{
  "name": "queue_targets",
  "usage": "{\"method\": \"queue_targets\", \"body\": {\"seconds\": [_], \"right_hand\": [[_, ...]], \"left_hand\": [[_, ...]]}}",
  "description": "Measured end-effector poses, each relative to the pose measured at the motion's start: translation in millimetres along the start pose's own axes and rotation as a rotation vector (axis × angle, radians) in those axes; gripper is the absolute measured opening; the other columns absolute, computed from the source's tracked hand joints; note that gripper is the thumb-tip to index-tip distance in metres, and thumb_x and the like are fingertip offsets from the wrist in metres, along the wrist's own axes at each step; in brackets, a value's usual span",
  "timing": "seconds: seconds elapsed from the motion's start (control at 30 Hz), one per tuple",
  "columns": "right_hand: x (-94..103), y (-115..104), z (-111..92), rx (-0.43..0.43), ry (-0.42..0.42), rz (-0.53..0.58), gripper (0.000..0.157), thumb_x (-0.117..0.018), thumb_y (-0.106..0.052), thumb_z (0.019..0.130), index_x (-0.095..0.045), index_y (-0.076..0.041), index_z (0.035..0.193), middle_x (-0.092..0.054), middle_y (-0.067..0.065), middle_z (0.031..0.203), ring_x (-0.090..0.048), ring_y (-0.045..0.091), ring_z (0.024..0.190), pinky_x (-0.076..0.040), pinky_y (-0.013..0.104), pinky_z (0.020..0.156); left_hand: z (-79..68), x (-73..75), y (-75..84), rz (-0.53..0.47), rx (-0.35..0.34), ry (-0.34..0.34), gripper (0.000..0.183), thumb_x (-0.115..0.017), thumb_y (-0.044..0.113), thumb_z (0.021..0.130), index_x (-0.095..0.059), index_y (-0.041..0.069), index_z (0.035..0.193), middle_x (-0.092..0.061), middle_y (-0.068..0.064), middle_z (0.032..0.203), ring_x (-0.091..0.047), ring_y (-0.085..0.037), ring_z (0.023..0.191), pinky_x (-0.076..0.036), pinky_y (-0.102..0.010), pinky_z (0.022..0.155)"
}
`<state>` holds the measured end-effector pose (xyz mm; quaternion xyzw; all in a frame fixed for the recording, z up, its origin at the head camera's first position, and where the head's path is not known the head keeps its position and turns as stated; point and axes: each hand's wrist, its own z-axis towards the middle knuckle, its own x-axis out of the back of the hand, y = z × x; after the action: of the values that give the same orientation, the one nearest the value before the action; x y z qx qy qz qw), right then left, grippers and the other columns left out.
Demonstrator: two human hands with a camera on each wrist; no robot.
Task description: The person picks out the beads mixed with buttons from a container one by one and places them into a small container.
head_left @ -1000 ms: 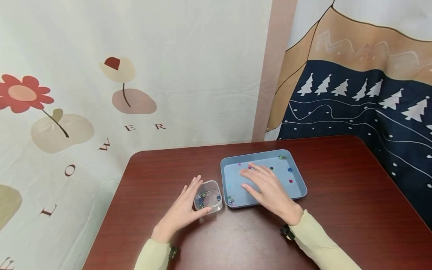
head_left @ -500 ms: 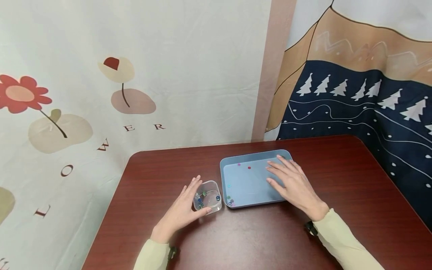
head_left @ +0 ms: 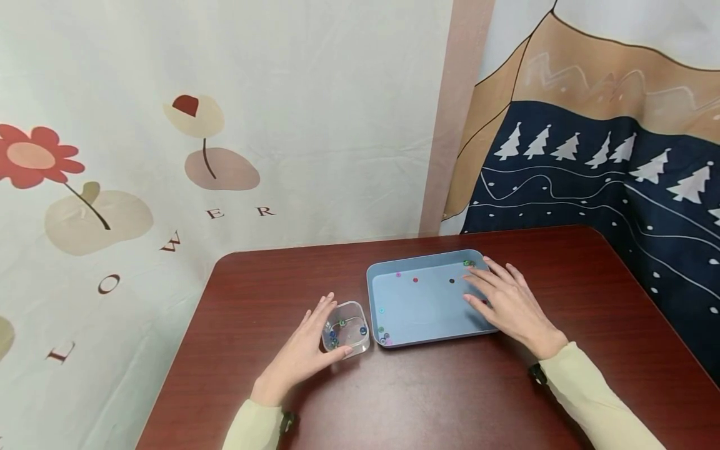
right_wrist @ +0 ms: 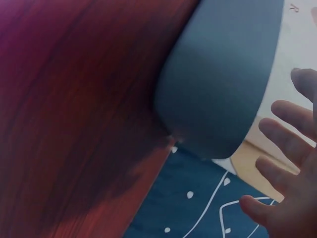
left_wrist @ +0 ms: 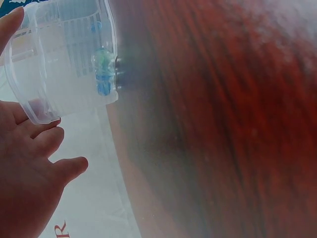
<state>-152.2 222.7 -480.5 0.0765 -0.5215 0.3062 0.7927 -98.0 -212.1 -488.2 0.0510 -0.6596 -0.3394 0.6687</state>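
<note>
My left hand (head_left: pixel 300 356) holds a small clear plastic container (head_left: pixel 355 345), thumb along its near side and fingers at its far left. Blue and green beads (head_left: pixel 334 336) lie in the container; the left wrist view shows some through the wall (left_wrist: pixel 104 72). Over the right end of a blue tray (head_left: pixel 422 312) hovers my right hand (head_left: pixel 514 309), fingers spread and holding nothing visible. In the right wrist view the fingers stand apart beside the tray's outer wall (right_wrist: pixel 213 84). Scattered in the tray are a red bead (head_left: pixel 415 280), a dark bead (head_left: pixel 452 281) and several others; the hand hides part of its right side.
Container and tray stand side by side on a dark red-brown wooden table (head_left: pixel 410 394). Behind the table hangs a printed curtain (head_left: pixel 337 125) with flowers, letters and white trees. Green beads (head_left: pixel 467 263) sit in the tray's far right corner.
My right hand has moved right across the tray, from its middle to its right edge, uncovering the red and dark beads. The left hand and container have stayed in place.
</note>
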Motion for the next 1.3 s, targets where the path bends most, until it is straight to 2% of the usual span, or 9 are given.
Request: {"method": "queue_targets", "body": {"seconds": [0.17, 0.63, 0.9, 1.13, 1.3], "right_hand": [[-0.1, 9.1, -2.1, -0.024, -0.070, -0.040, 0.048, -0.079, -0.029, 0.090, -0.071, -0.009, 0.133, -0.065, 0.013, 0.140, -0.043, 0.043, 0.143, -0.030, 0.075, 0.110], [-2.5, 23.5, 1.7, -0.054, -0.178, -0.080, 0.047, -0.081, -0.024, 0.090, -0.070, -0.007, 0.133, -0.067, 0.017, 0.135, -0.045, 0.045, 0.139, -0.030, 0.079, 0.109], [-3.1, 25.6, 4.3, -0.054, -0.206, -0.092, 0.046, -0.083, -0.020, 0.089, -0.071, -0.005, 0.130, -0.068, 0.018, 0.133, -0.047, 0.046, 0.138, -0.028, 0.079, 0.109], [-4.3, 27.6, 5.1, -0.041, -0.211, -0.139, 0.045, -0.084, -0.019, 0.087, -0.073, -0.004, 0.127, -0.068, 0.018, 0.132, -0.048, 0.047, 0.136, -0.029, 0.080, 0.108], [-6.5, 30.4, 6.1, -0.023, -0.209, -0.165, 0.044, -0.086, -0.018, 0.084, -0.074, -0.004, 0.124, -0.069, 0.018, 0.130, -0.050, 0.047, 0.134, -0.031, 0.080, 0.107]], "left_hand": [[-1.1, 0.0, 0.9, -0.007, 0.007, -0.002, 0.099, -0.075, 0.062, 0.087, -0.037, 0.005, 0.159, -0.028, -0.009, 0.169, -0.022, -0.031, 0.156, -0.021, -0.058, 0.124], [-1.4, 0.1, -0.1, -0.007, -0.004, 0.001, 0.100, -0.075, 0.062, 0.087, -0.037, 0.004, 0.159, -0.027, -0.007, 0.170, -0.024, -0.032, 0.156, -0.022, -0.059, 0.124], [-0.4, 1.3, 0.7, 0.012, -0.001, -0.014, 0.102, -0.075, 0.062, 0.087, -0.035, 0.005, 0.161, -0.027, -0.006, 0.170, -0.023, -0.028, 0.156, -0.022, -0.056, 0.124], [1.2, 0.4, -1.1, 0.014, 0.001, -0.006, 0.101, -0.074, 0.064, 0.087, -0.036, 0.005, 0.160, -0.029, -0.010, 0.169, -0.025, -0.033, 0.155, -0.024, -0.060, 0.123], [0.9, 1.7, 0.3, 0.009, 0.012, -0.019, 0.102, -0.074, 0.064, 0.087, -0.035, 0.006, 0.161, -0.027, -0.006, 0.170, -0.023, -0.030, 0.156, -0.022, -0.057, 0.124]]}}
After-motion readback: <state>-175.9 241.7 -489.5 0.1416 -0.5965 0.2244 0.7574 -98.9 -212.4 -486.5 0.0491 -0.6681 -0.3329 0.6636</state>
